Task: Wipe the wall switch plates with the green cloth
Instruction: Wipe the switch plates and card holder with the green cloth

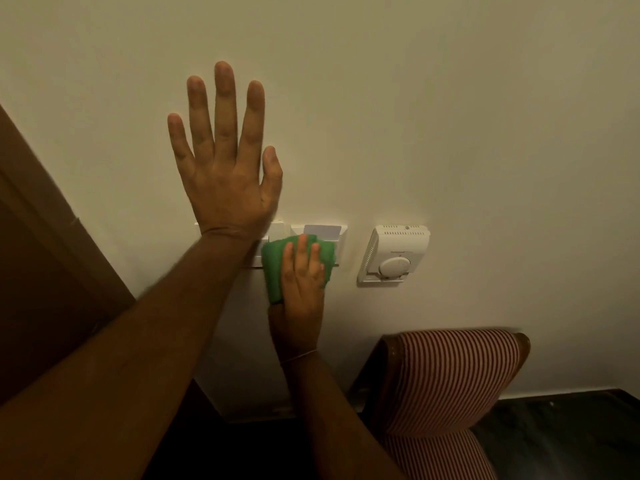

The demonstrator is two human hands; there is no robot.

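Observation:
My left hand (223, 157) lies flat on the cream wall with fingers spread, its wrist covering the left end of a white switch plate (277, 231). My right hand (303, 289) presses the folded green cloth (273, 265) against the white plates. The right-hand plate (341, 237) holds a pale card in a slot at its top; the cloth and my fingers cover most of its face. Only the plates' upper edges and right side show.
A white thermostat (394, 254) with a round dial is fixed to the wall just right of the plates. Below it stands a chair (450, 379) with red-and-white striped upholstery and a wooden frame. A brown wooden door frame (45, 237) runs along the left.

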